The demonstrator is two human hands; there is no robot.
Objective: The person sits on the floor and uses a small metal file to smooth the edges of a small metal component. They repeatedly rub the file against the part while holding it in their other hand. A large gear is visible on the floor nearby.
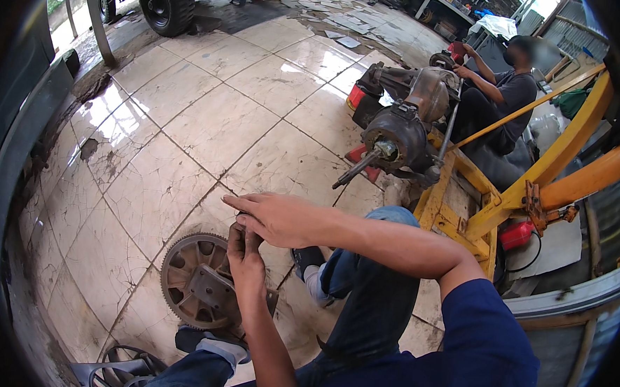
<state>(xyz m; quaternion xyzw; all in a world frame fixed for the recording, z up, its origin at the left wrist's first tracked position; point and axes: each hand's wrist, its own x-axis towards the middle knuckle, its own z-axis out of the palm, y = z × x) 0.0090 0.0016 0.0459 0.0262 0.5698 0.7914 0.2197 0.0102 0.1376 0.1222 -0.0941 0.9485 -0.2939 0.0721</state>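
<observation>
My left hand (248,262) is raised beside a toothed flywheel (180,256), its fingers pinched upward. A small dark bit shows at its fingertips, too hidden to name. Over those fingertips lies my right hand (278,218), back up, with the index finger stretched out to the left and the thumb touching near the left fingertips. The rusty flywheel lies on the tiles between my feet. A square metal plate (210,289) with holes sits over its middle and partly covers it.
Ahead to the right, an axle assembly (405,135) rests by a yellow hoist frame (494,218). Another person (501,95) in dark clothing sits behind it, hands on a part. A red bottle jack (517,236) is at the right. A vehicle wheel (165,5) stands far left.
</observation>
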